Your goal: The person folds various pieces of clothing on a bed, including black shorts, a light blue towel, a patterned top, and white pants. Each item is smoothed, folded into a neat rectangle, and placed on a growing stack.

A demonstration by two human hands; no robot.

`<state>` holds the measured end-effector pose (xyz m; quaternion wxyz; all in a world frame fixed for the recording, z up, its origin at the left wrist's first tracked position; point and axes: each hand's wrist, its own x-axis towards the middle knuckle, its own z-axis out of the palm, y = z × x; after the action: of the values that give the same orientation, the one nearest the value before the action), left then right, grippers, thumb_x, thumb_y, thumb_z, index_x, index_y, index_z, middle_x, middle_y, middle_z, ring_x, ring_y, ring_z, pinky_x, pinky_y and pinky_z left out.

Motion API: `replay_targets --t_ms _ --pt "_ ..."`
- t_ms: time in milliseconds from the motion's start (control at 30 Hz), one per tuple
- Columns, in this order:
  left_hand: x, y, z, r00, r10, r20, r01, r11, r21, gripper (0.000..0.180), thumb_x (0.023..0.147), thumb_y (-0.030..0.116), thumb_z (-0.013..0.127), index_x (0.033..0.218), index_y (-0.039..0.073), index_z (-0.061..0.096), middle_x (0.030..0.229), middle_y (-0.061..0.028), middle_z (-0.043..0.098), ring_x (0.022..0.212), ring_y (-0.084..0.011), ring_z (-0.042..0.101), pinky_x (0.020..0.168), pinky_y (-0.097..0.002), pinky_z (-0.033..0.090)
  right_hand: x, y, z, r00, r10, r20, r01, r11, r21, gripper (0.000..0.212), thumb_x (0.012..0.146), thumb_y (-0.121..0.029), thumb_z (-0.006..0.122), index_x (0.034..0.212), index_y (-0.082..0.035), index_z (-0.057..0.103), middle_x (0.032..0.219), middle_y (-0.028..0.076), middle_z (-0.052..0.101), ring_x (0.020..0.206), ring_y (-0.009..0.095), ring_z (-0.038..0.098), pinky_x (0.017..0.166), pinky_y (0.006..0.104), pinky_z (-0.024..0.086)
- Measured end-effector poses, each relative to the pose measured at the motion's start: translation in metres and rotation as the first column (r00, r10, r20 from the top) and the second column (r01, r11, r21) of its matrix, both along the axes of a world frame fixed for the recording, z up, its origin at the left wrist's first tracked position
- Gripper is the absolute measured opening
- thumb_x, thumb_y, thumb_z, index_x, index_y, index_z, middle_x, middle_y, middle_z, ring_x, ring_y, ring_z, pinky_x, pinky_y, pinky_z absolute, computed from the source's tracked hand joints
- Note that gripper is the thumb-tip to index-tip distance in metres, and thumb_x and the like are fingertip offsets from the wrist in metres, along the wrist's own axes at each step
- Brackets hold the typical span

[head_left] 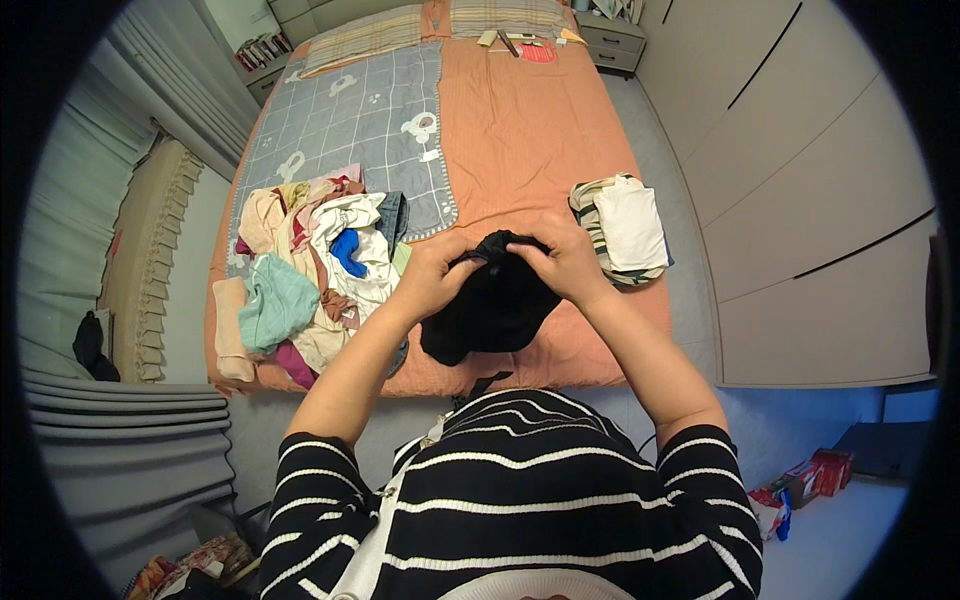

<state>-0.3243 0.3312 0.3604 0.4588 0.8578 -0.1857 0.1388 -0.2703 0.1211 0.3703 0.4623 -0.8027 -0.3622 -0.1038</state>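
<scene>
Left hand (pixel 437 277) and right hand (pixel 566 262) both have fingers pinching the far edge of the black garment (pixel 490 312), body running toward the striped shirt (pixel 530 475) over the bed's near end (pixel 600 350), neither hand clearly nearer.

Past the black garment (pixel 490 310), an open lane runs up the orange sheet (pixel 530 140) between the heaped clothes (pixel 318 275) on the left and the folded stack (pixel 630 230) on the right. The heap bars sideways passage beyond the left grip (pixel 432 277); the stack crowds the right grip (pixel 568 258). Small items (pixel 508 43) obstruct the lane's far end.
</scene>
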Motion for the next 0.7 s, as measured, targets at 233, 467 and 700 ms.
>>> replay_targets --t_ms 233,467,700 --pt "-0.001 -0.017 0.002 0.989 0.144 0.03 -0.14 0.986 -0.09 0.02 0.078 0.005 0.069 0.097 0.0 0.064 0.085 -0.0117 0.067 0.072 -0.0181 0.065 0.065 -0.027 0.05 -0.003 0.009 0.004 0.995 0.07 0.066 -0.081 0.98 0.181 0.022 0.076 0.004 0.061 0.094 -0.006 0.067 0.085 0.009 0.064 0.079 0.025 0.063 0.068 0.0325 0.05" --pt "0.004 0.003 0.015 0.944 0.201 0.263 -0.22 0.974 0.045 0.032 0.072 -0.003 0.062 0.104 0.005 0.064 0.084 -0.0162 0.065 0.072 -0.0313 0.065 0.063 -0.034 0.052 -0.009 -0.007 0.016 0.974 -0.058 0.219 0.016 0.982 0.189 0.021 0.075 0.006 0.06 0.093 -0.004 0.066 0.084 0.01 0.065 0.078 0.025 0.063 0.066 0.0325 0.05" --pt "0.0 -0.036 0.032 0.931 0.164 0.325 -0.159 0.986 -0.043 0.024 0.072 -0.005 0.064 0.095 0.001 0.066 0.076 -0.0124 0.062 0.069 -0.0284 0.063 0.063 -0.0323 0.05 -0.018 0.01 0.012 0.996 0.015 0.085 -0.035 0.97 0.242 0.018 0.08 0.004 0.059 0.095 -0.004 0.064 0.085 0.012 0.065 0.074 0.028 0.065 0.063 0.0336 0.051"
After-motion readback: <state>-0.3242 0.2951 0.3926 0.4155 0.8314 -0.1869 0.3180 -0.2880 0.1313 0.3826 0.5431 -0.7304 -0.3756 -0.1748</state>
